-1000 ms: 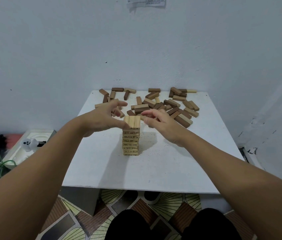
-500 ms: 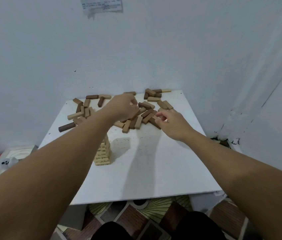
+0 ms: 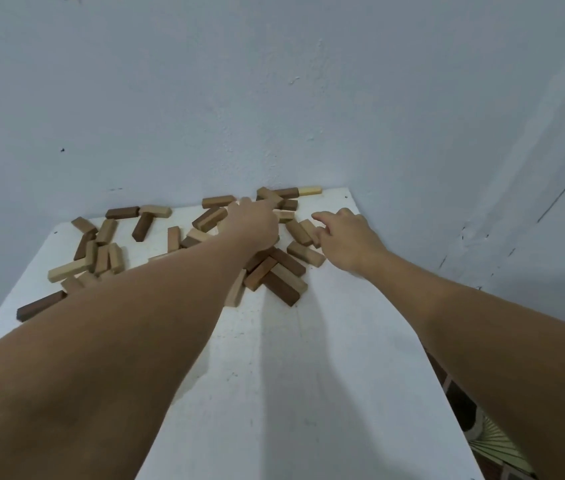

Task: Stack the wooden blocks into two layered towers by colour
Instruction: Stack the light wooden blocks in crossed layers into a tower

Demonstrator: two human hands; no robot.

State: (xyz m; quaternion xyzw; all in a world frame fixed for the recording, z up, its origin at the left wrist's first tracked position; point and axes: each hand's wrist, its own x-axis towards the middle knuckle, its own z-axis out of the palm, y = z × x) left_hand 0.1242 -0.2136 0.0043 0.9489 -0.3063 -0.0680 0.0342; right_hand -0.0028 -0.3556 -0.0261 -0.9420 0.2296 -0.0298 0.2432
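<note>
Loose wooden blocks, light and dark brown, lie scattered along the far side of the white table (image 3: 308, 375). My left hand (image 3: 255, 225) reaches over the middle heap (image 3: 281, 275); its fingers point down among the blocks and are hidden by the back of the hand. My right hand (image 3: 346, 237) hovers just right of it, fingers loosely curled, fingertips beside a light block (image 3: 303, 230). A pale block (image 3: 309, 191) lies at the far corner. The light-coloured tower is not visible; my left forearm covers where it stood.
Another cluster of blocks (image 3: 101, 254) lies at the far left, with one dark block (image 3: 40, 306) near the left edge. Walls stand close behind and to the right of the table. Patterned floor (image 3: 495, 452) shows past the right edge.
The view has swung up and right. Both hands left the tower and reached farther into the loose blocks at the back. The tower has dropped out of sight behind my left arm.
</note>
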